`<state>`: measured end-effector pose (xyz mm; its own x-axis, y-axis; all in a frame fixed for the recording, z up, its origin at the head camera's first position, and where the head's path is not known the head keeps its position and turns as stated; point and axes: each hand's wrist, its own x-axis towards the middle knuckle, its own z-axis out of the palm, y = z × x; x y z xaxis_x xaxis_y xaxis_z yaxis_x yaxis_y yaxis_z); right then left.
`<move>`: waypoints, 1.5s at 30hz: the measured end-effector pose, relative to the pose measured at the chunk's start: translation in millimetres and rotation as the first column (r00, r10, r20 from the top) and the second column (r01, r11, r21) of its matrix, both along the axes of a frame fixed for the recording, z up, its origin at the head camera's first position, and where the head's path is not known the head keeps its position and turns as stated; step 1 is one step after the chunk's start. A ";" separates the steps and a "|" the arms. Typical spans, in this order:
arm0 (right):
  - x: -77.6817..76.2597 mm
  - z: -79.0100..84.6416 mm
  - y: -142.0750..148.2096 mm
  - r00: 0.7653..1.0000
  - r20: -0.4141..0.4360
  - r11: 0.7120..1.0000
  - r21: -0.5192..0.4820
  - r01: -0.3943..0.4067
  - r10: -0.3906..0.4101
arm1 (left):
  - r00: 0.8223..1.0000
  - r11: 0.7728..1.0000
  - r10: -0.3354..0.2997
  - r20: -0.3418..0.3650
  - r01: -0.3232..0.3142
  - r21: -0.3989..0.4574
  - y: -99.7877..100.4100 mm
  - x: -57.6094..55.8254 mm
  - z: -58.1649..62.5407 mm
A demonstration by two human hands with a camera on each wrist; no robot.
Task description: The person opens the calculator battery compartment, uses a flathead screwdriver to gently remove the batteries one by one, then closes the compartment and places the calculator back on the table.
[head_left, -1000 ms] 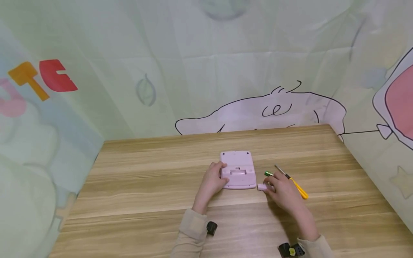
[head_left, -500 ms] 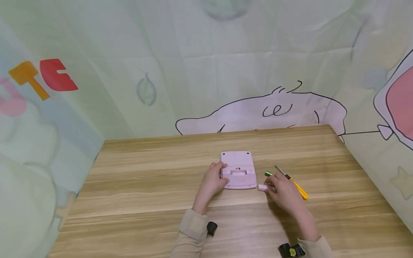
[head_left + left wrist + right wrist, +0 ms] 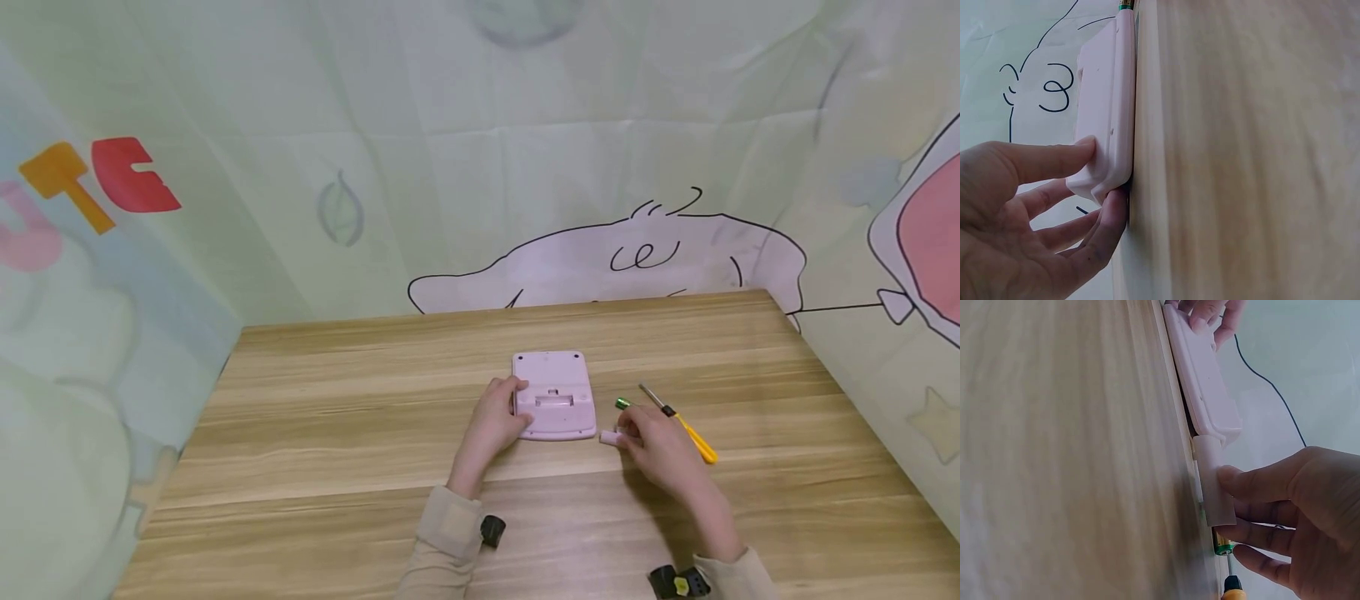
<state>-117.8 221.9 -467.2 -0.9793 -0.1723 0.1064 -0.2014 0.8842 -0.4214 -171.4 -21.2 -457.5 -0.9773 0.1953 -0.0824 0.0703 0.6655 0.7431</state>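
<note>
A pale pink calculator (image 3: 553, 371) lies face down on the table, the slot of its battery compartment (image 3: 553, 401) uncovered. My left hand (image 3: 491, 415) grips its left edge, thumb on the back and fingers around the side. To the right of the calculator, my right hand (image 3: 663, 437) pinches a small pink battery cover (image 3: 1213, 481) between thumb and fingers. In the right wrist view, the cover's far end overlaps the calculator's near corner. Just beyond those fingers lies a green battery (image 3: 623, 403), partly hidden by them in the head view.
A screwdriver (image 3: 693, 439) with a yellow handle lies beside my right hand, its metal tip pointing away from me. The wooden table (image 3: 337, 417) extends to a printed cloth backdrop (image 3: 375, 167) behind and at both sides.
My right hand has shifted very slightly to the right with the battery cover, which sits at a slightly different tilt. The left hand and calculator stay in place.
</note>
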 end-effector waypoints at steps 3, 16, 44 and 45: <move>0.0 -0.2 -0.3 1.000 -0.013 1.000 -0.004 0.004 -0.004 | 1.000 1.000 -0.004 -0.001 0.004 -0.001 -0.2 0.0 -0.3; -0.1 0.1 -1.7 0.999 -0.045 1.000 -0.022 0.014 -0.015 | 1.000 1.000 -0.001 -0.005 0.001 -0.002 -0.1 -0.7 -2.1; -7.1 9.2 -4.0 0.996 -0.090 1.000 0.007 0.004 -0.003 | 1.000 1.000 -0.004 -0.026 0.004 0.002 -0.8 -1.5 -2.4; -7.6 9.3 -4.2 0.995 -0.096 1.000 0.008 0.001 0.000 | 1.000 1.000 -0.003 -0.023 0.003 0.002 -0.9 -1.4 -2.4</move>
